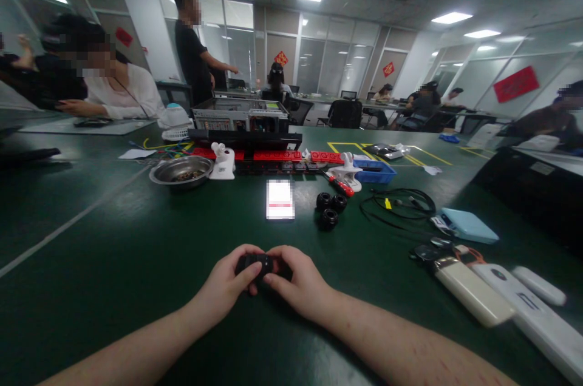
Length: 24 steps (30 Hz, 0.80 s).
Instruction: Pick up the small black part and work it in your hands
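Note:
Near the front middle of the table, my left hand (234,274) and my right hand (296,277) are closed together around a small black part (259,261). It shows small light marks on its side, and the fingers cover much of it. My left thumb lies across its front; my right thumb is by its lower right edge. Beyond the hands to the right stands a cluster of black round parts (328,220) with openings on top. Straight ahead lies a bright white rectangle (279,207), its content blurred out.
A metal bowl (159,179) of small pieces stands left, beside a white stand (223,166). Farther back are an open metal case (204,116), a red-handled screwdriver (341,186) and a blue tray (380,175). Cables (396,192), a power bank and pale devices occupy the right. People sit around.

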Tool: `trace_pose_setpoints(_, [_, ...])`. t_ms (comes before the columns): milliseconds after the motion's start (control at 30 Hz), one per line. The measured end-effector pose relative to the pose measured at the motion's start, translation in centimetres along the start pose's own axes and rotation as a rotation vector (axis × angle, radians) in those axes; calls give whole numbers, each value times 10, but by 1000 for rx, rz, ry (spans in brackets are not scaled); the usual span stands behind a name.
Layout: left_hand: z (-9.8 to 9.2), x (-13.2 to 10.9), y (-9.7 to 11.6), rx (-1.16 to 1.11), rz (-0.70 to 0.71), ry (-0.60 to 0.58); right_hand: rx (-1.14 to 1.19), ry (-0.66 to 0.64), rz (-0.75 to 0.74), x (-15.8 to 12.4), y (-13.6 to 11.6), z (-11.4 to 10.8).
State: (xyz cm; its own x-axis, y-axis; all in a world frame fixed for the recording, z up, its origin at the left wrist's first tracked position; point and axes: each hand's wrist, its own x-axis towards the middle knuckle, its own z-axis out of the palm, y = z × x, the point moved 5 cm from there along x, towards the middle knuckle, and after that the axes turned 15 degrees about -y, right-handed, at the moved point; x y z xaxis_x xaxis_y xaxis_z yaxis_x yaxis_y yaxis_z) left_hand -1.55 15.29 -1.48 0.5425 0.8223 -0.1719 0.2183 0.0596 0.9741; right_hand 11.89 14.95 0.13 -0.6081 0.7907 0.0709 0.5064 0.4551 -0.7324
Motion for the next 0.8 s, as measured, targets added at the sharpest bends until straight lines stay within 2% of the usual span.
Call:
trace_pose_setpoints(267, [1, -4, 6, 79, 6, 19, -65, 14, 8, 1, 3, 1])
trace_pose_setpoints(467, [1, -5, 5, 36, -7, -16, -34, 0, 29, 0, 2, 1])
trace_pose_setpoints(800, [2, -5, 9, 72, -1, 3, -46, 7, 36, 0, 0, -1])
